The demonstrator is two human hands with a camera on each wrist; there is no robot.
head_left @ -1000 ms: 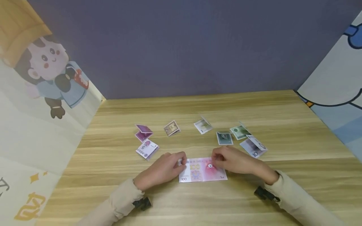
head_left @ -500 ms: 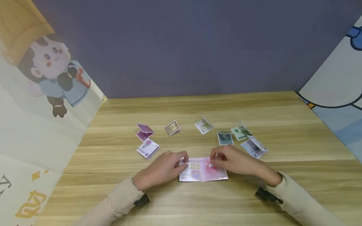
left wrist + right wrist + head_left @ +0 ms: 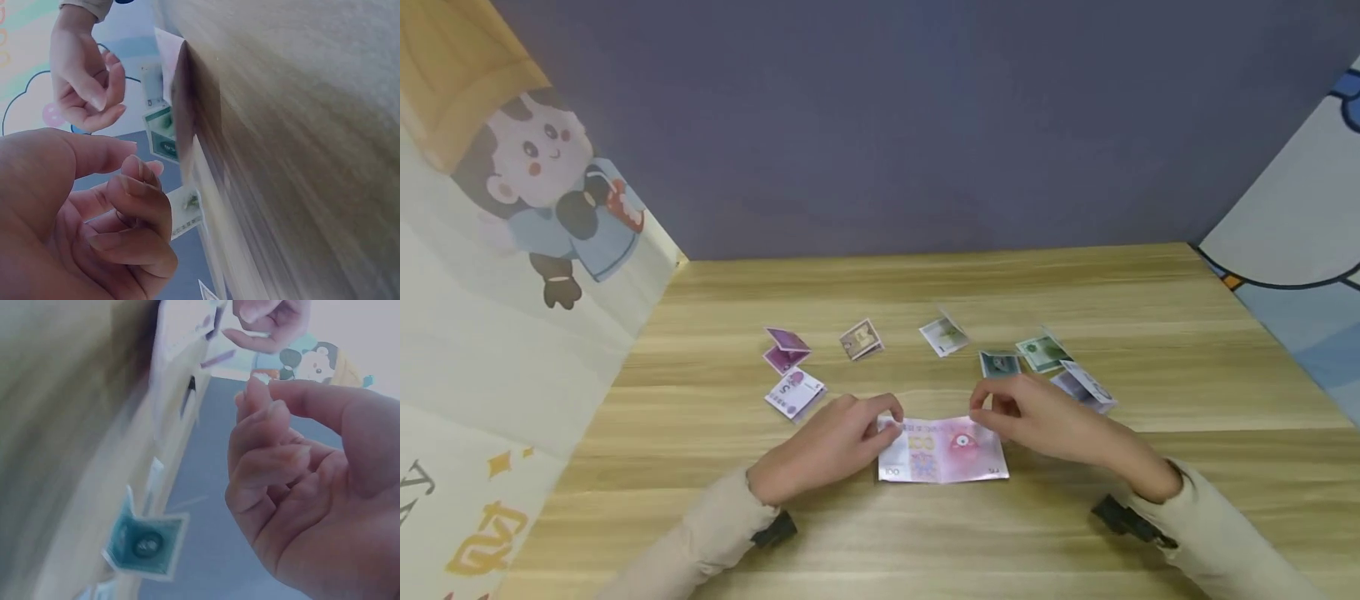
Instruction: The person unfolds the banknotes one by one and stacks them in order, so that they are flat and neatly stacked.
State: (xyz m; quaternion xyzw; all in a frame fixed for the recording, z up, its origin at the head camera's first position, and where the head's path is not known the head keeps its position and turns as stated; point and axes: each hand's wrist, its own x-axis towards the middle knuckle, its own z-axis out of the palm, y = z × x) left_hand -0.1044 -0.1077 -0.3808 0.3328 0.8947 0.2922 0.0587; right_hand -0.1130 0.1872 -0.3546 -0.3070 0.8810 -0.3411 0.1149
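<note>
A pink 100 banknote [image 3: 943, 468] lies spread out on the table, a crease down its middle and a round eye-like mark on its right half. At its upper left corner is my left hand [image 3: 831, 448], thumb and index finger bent towards each other; in the left wrist view a small gap shows between these fingertips. My right hand [image 3: 1060, 425] hovers at the note's upper right edge. Loosely curled, its fingers [image 3: 269, 465] have thumb and index tips close together with no note between them in the right wrist view.
Several small folded banknotes lie beyond: a purple one [image 3: 785, 351], a 5 note [image 3: 795, 392], a brown one [image 3: 860, 339], a pale 1 note [image 3: 943, 335], a teal one [image 3: 1000, 364], a green one [image 3: 1041, 353] and a 10 note [image 3: 1088, 387]. A dark partition [image 3: 925, 133] backs the wooden table [image 3: 775, 292].
My right hand has drawn off the pink banknote's right half, moving up and to the right, and uncovers more of it. My left hand stays at the upper left corner.
</note>
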